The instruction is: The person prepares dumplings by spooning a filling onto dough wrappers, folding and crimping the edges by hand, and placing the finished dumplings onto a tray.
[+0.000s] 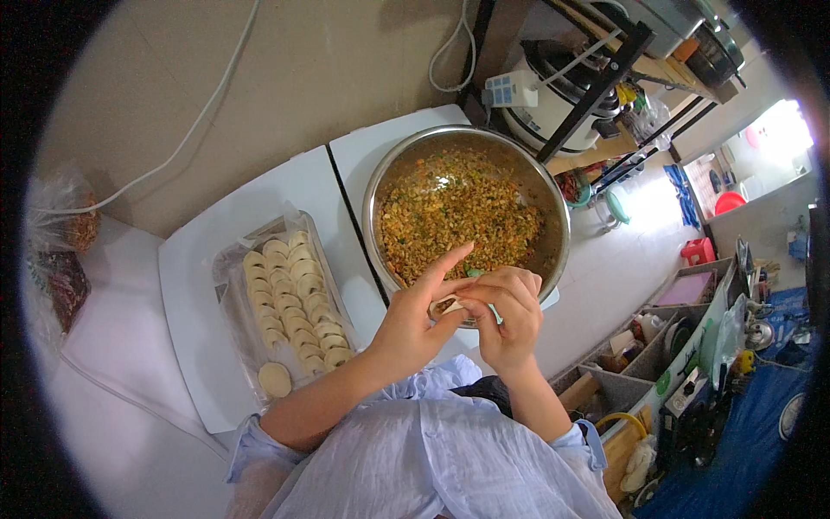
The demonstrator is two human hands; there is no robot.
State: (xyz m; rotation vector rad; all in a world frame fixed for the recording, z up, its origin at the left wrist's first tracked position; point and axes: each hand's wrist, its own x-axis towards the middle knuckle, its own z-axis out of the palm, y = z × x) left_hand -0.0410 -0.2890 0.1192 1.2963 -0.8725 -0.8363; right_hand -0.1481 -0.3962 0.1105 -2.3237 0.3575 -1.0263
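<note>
Between my two hands is a partly folded dumpling [445, 306] with brown filling showing at its open side. My left hand [415, 318] cups it from the left, index finger stretched out over the bowl. Fingertips of my right hand [509, 305] pinch the wrapper's edge on the other side. Just beyond them stands a large steel bowl [563, 240] of chopped filling [460, 214]. To the left, a lined metal tray [311, 224] carries rows of folded dumplings [292, 292]. A flat round wrapper [274, 380] lies at the tray's near end. Something green, partly hidden, shows behind my right hand.
The bowl and tray rest on a white table [194, 292] with a dark seam. At the back right, a shelf rack [596, 91] holds a rice cooker [551, 97] and a power strip [512, 89]. Divided bins [622, 383] stand at right. Plastic bags [61, 253] sit far left.
</note>
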